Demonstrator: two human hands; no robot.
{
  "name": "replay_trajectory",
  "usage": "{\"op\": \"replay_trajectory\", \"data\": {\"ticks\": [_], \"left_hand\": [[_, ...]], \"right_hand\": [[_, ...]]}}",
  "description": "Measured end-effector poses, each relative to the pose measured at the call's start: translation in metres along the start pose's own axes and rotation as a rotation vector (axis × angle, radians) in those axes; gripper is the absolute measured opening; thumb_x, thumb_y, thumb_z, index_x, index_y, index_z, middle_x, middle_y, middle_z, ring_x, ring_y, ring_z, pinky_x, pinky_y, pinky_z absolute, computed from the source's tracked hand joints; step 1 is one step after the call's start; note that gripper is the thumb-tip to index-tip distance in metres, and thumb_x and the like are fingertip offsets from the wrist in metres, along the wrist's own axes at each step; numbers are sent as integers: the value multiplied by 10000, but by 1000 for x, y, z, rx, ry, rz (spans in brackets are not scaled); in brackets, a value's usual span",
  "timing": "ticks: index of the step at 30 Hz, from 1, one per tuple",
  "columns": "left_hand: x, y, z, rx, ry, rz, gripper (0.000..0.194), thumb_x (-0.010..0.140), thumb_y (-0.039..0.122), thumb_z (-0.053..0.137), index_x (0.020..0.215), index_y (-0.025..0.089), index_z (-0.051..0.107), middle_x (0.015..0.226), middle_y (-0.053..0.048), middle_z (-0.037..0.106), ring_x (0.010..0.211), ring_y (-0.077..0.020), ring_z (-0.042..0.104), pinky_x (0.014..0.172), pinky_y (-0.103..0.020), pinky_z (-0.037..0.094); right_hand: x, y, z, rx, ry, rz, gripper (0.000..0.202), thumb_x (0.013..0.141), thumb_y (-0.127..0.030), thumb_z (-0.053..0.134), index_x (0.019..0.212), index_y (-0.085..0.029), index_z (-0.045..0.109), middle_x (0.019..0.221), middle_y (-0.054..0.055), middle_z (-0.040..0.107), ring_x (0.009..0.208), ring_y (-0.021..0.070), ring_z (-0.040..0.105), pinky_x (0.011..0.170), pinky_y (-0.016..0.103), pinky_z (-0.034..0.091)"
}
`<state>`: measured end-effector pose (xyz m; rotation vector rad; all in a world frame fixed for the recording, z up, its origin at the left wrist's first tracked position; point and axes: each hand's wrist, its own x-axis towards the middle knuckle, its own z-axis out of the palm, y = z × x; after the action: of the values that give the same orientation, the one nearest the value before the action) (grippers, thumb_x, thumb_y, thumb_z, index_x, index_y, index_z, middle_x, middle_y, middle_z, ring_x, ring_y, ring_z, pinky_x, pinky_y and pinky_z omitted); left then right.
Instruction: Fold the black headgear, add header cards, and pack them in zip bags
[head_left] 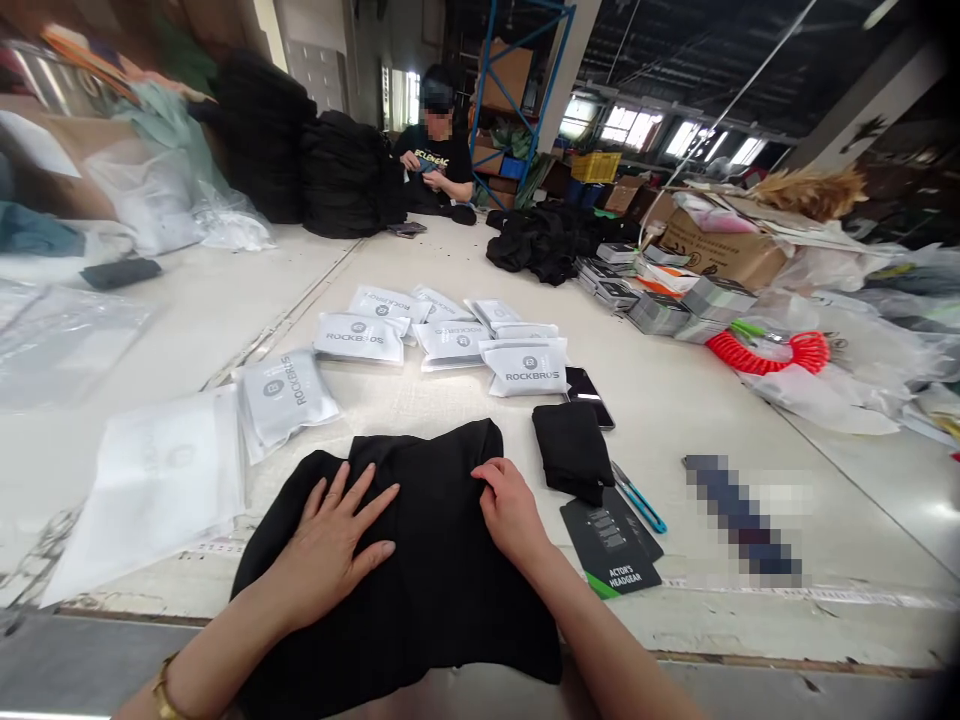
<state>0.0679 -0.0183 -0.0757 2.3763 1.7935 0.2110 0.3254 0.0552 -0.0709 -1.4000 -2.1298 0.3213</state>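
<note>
In the head view, the black cloth (442,570) lies at the near edge of the white table (660,420). It should handle light, soft and limp, best held at its far right corner, where the right hand (511,512) pinches it; the left hand (337,540) presses flat, fingers spread, grasping nothing. It looks plain, dark and slightly rumpled.

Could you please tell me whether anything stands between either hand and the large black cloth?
Nothing visible does: the left hand lies spread on the black cloth, and the right hand touches it near its far right corner. The folded black piece lies to the right, the white packets beyond.
</note>
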Motion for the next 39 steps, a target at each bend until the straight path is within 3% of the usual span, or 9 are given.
{"op": "replay_trajectory", "data": {"ticks": [8, 12, 16, 19, 23, 27, 29, 34, 39], "left_hand": [[92, -2, 0, -67, 18, 27, 601, 864, 602, 332, 1392, 316, 316, 1502, -100, 208, 1360, -405, 76, 1041, -601, 125], [144, -24, -7, -53, 4, 71, 629, 841, 644, 332, 1379, 319, 340, 1496, -86, 235, 1364, -380, 104, 1053, -572, 126], [170, -37, -18, -7, -14, 98, 642, 825, 654, 361, 1373, 321, 350, 1486, -64, 271, 1360, -353, 158, 1061, -538, 152], [166, -34, -32, 46, 22, 104, 542, 856, 548, 417, 1323, 273, 440, 1468, -67, 313, 1366, -316, 164, 1090, -499, 99], [130, -40, -47, 105, 148, 15, 493, 877, 372, 446, 1354, 270, 379, 1513, -37, 193, 1387, -262, 85, 1114, -453, 16], [87, -77, -44, 127, 203, -276, 707, 826, 538, 468, 1408, 185, 276, 1497, -185, 166, 1356, -413, 92, 1022, -648, 77], [76, -94, -38, 127, 192, -364, 732, 807, 614, 440, 1404, 218, 288, 1496, -180, 177, 1346, -435, 109, 987, -677, 125], [74, -112, -36, 119, 171, -385, 625, 823, 553, 472, 1383, 322, 317, 1494, -87, 242, 1352, -373, 169, 995, -634, 193], [71, -125, -49, 87, 192, -363, 425, 912, 368, 385, 1332, 311, 416, 1455, -54, 341, 1331, -313, 273, 1015, -541, 270]], "right_hand": [[40, 23, -13, -129, 270, 39, 325, 847, -197, 392, 1101, -157, 591, 1239, 165, 482, 1169, 301, 428, 959, 510, 368], [35, 22, 7, -327, 56, -17, 399, 880, -295, 409, 1234, -143, 515, 1407, 167, 350, 1287, 320, 317, 987, 493, 343], [33, 18, 29, -438, -115, -25, 433, 912, -343, 353, 1287, -171, 485, 1381, 130, 428, 1284, 321, 349, 1022, 498, 289], [45, 20, 38, -471, -126, -31, 452, 918, -361, 328, 1304, -172, 470, 1388, 126, 426, 1285, 322, 352, 1028, 494, 275], [63, 24, 43, -490, -114, -35, 457, 919, -372, 313, 1306, -183, 465, 1383, 129, 432, 1277, 325, 363, 1010, 513, 287], [63, 14, 44, -486, -82, -3, 459, 915, -362, 310, 1287, -156, 483, 1373, 157, 432, 1267, 348, 369, 990, 550, 289], [57, -5, 44, -458, -48, -36, 464, 908, -364, 330, 1288, -146, 482, 1396, 169, 400, 1288, 360, 332, 1001, 573, 260], [44, -55, 49, -276, -197, -311, 533, 866, -481, 426, 1359, -281, 386, 1469, 99, 300, 1341, 344, 242, 1028, 577, 230], [65, -53, 64, -254, -261, -274, 481, 901, -473, 358, 1326, -264, 437, 1420, 92, 394, 1325, 322, 293, 1027, 587, 234]]}}
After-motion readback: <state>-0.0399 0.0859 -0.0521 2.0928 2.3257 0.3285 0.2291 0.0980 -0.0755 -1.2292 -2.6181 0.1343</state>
